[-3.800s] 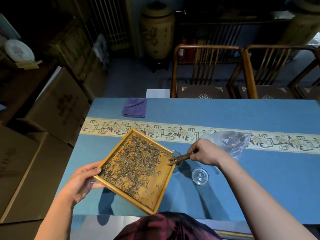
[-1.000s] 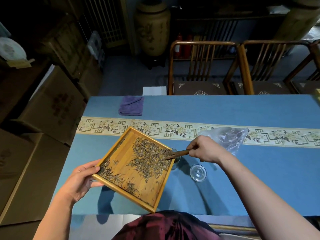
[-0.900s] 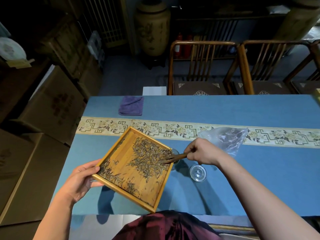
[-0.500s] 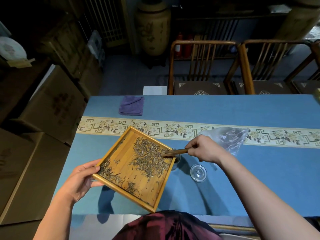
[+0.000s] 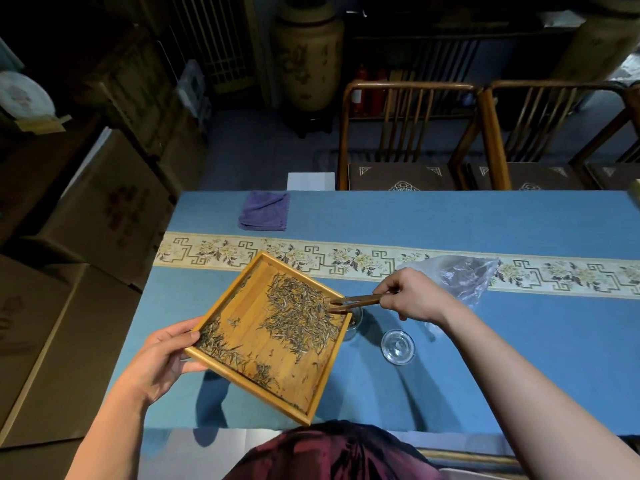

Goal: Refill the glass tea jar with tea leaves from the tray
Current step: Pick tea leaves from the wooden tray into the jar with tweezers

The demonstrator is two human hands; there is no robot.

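Light, brittle tea leaves (image 5: 298,317) are raked with wooden tongs (image 5: 356,302) pinched in the right hand (image 5: 412,296); the tray (image 5: 242,377) is gripped at its corner by the left hand (image 5: 162,358).

A tea shop or tearoom around me, my table (image 5: 485,220) under blue cloth with a flowered runner (image 5: 311,258), carved wooden chairs (image 5: 408,133) opposite, tall ceramic storage jar (image 5: 306,60) behind, stacked cardboard boxes (image 5: 100,216) on my left

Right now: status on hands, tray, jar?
Left hand holds tray tilted over jar. Right hand pinches tongs in tea leaves. Jar mostly hidden behind tray corner; lid off beside it.
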